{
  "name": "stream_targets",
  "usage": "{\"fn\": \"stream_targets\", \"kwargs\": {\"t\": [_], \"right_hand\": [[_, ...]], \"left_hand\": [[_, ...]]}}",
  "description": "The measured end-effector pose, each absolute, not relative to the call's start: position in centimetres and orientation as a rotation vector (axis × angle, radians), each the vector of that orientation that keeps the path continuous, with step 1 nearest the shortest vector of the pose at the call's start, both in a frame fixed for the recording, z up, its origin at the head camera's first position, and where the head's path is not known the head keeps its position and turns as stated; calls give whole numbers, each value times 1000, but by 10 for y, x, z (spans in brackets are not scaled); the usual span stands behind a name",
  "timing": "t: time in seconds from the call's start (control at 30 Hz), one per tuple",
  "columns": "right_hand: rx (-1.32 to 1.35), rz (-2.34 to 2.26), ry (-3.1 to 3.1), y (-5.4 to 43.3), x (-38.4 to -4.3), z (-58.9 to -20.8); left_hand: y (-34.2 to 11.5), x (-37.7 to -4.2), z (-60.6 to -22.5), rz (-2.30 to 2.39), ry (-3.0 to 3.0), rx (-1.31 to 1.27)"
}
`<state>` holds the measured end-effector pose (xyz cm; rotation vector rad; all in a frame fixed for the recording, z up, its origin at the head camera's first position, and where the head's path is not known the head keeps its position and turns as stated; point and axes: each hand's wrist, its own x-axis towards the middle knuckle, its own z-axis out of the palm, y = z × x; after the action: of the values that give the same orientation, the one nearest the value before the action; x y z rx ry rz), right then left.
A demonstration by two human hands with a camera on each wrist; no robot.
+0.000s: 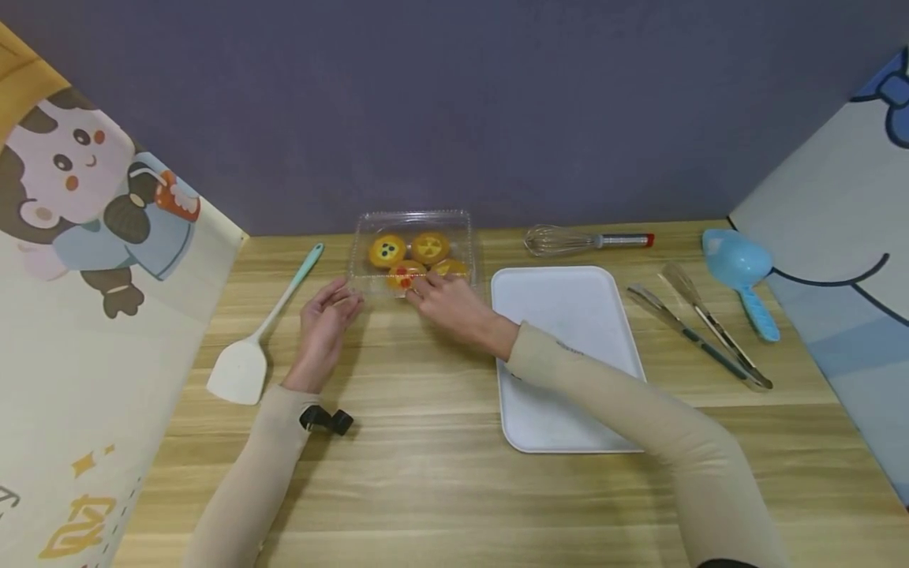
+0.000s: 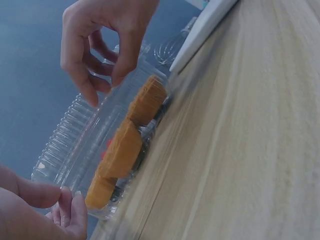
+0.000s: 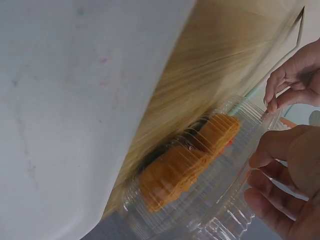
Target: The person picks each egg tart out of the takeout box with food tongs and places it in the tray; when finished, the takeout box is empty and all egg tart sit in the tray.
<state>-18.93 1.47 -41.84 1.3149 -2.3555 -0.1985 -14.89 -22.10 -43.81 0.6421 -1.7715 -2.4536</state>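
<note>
A clear plastic clamshell box (image 1: 362, 237) lies at the back of the table. Orange toy-like tarts (image 1: 388, 250) sit inside it, several in all, topped with blue dots, yellow wedges or red pieces. At the box's front left corner, my left hand (image 1: 325, 335) pinches the rim between thumb and fingertips. My right hand (image 1: 454, 312) has its thumb and curled fingers on the front rim, right of centre. In the right wrist view, the thumb and fingers of the right hand (image 3: 285, 175) meet the clear rim from either side. Seen from the left wrist, the lid stands above the tarts.
A white tray (image 1: 568, 418) lies under my right forearm. Left of the box is a white spatula (image 1: 240, 371) with a mint handle. A whisk (image 1: 568, 240), metal tongs (image 1: 717, 335) and a blue scoop (image 1: 738, 260) lie on the right. A dark wall (image 1: 454, 110) rises behind the table.
</note>
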Motion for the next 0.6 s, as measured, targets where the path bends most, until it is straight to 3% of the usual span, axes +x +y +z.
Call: {"fn": "stream_targets", "kwargs": {"t": [0.6], "right_hand": [[1322, -127, -2274, 20, -191, -419]], "left_hand": [[-224, -145, -439, -2356, -1811, 723]]}}
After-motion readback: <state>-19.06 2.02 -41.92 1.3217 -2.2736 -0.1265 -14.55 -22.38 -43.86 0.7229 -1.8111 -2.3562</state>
